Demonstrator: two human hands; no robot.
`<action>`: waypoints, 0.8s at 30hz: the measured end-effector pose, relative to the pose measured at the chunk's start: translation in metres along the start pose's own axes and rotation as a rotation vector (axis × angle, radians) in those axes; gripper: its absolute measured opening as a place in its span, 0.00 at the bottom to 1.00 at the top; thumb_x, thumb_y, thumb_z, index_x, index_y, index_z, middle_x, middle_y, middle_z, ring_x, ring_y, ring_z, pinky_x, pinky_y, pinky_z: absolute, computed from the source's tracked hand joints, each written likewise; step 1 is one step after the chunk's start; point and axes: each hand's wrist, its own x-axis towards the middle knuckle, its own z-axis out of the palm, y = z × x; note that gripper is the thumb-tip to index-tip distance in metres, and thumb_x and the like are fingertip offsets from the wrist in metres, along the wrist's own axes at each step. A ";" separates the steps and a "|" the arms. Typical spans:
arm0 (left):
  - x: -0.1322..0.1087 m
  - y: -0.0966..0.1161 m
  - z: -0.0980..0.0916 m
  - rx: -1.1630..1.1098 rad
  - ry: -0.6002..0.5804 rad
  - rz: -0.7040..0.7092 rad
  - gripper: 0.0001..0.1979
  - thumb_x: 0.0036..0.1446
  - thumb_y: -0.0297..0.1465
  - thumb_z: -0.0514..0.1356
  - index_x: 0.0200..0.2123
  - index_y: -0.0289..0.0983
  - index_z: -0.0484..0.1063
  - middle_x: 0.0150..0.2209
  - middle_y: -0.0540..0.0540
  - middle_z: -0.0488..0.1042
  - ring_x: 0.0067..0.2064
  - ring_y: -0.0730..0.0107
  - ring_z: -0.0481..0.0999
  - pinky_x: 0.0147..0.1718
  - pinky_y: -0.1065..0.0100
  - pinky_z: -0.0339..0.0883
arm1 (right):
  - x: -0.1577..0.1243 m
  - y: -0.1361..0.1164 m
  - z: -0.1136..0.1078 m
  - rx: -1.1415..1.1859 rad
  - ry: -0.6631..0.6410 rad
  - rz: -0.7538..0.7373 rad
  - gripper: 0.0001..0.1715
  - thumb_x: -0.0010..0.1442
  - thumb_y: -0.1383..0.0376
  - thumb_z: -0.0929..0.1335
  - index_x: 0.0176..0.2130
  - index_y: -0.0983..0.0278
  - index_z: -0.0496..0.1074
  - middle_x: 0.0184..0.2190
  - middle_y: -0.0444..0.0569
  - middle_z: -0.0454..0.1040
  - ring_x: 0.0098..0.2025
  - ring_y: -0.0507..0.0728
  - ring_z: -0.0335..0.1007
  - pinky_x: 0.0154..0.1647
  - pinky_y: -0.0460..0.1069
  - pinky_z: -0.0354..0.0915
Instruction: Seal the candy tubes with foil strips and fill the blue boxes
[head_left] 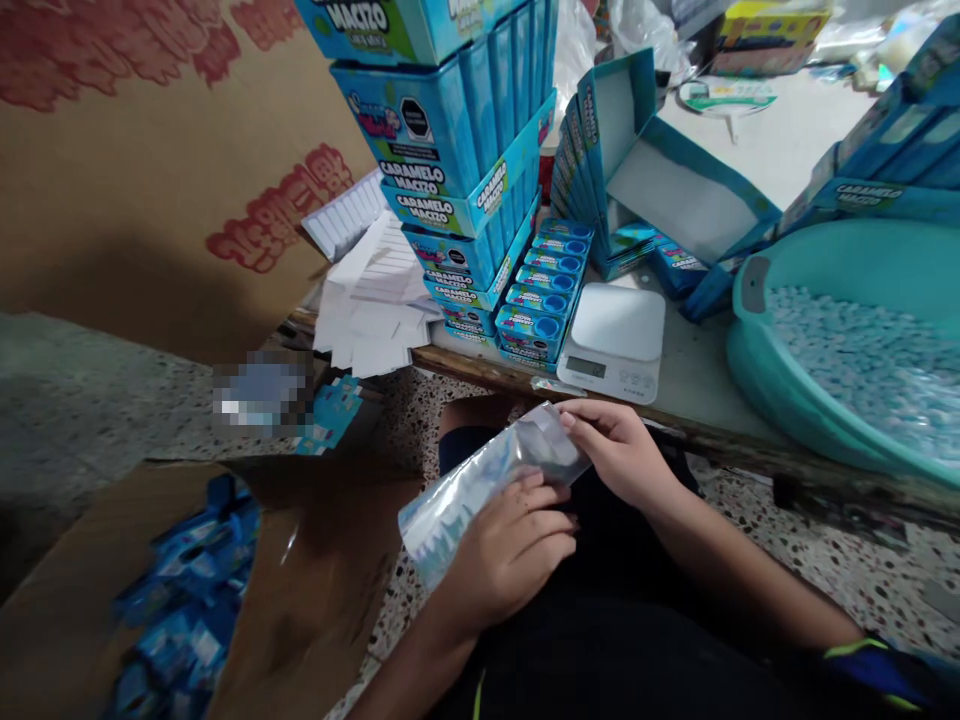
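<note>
Speckled terrazzo floor (840,570) is showing below the tabletop (697,340), and a big cardboard sheet w/ red print (157,170) is leaning up on my left. I'm holding a clear plastic pouch w/ a silver foil back (487,490) over my lap, just off the tabletop's worn wooden edge (540,385). My L hand (510,550) is wrapping around the pouch's lower half, fingers (536,510) closed across the film, and my R hand (619,450) is pinching the upper end btwn thumb & fingertips (592,420). Pouch is feeling light, soft and slippery, so best hold is probably along its edges, not mid-bag, where the thin film can buckle. Right in front, a digital kitchen scale (611,340) is sitting beside an open box of blue-capped tubes (544,290), and stacks of blue Caramelo Macizo cartons (450,140) are rising behind it next to loose white paper sheets (367,300). An open blue carton (675,170) is lying further back. On the right, a teal plastic basin (757,380) is holding a mass of small pale-blue & white pieces (862,370). Low on my left, blue packets (187,600) are lying in a heap on a cardboard flat (315,570).
</note>
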 end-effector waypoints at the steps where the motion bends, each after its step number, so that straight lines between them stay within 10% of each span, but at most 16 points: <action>1: 0.000 0.001 0.002 -0.049 0.026 -0.003 0.09 0.61 0.20 0.60 0.41 0.40 0.72 0.41 0.49 0.81 0.51 0.68 0.80 0.59 0.57 0.70 | 0.000 -0.001 -0.002 0.001 0.028 -0.003 0.20 0.62 0.52 0.69 0.40 0.64 0.81 0.29 0.49 0.79 0.29 0.55 0.70 0.27 0.47 0.66; 8: 0.014 -0.003 0.003 0.202 0.355 -0.241 0.31 0.57 0.32 0.68 0.61 0.38 0.61 0.54 0.36 0.72 0.59 0.51 0.72 0.55 0.48 0.71 | -0.021 -0.015 -0.005 -0.059 0.098 -0.067 0.16 0.62 0.56 0.68 0.40 0.63 0.81 0.30 0.48 0.79 0.31 0.56 0.72 0.31 0.48 0.68; 14: 0.017 -0.023 -0.014 0.322 0.146 -0.036 0.24 0.63 0.26 0.61 0.62 0.39 0.65 0.53 0.39 0.75 0.57 0.56 0.74 0.55 0.56 0.70 | -0.039 -0.024 0.007 -0.132 0.026 -0.132 0.15 0.64 0.60 0.67 0.42 0.61 0.82 0.37 0.49 0.82 0.39 0.58 0.77 0.43 0.52 0.72; 24: 0.005 -0.014 -0.018 0.462 0.247 0.031 0.21 0.59 0.33 0.66 0.55 0.33 0.71 0.55 0.34 0.76 0.63 0.50 0.70 0.65 0.49 0.57 | -0.023 -0.023 0.029 -0.001 0.044 -0.120 0.15 0.59 0.58 0.69 0.38 0.63 0.83 0.35 0.49 0.82 0.38 0.58 0.77 0.42 0.51 0.71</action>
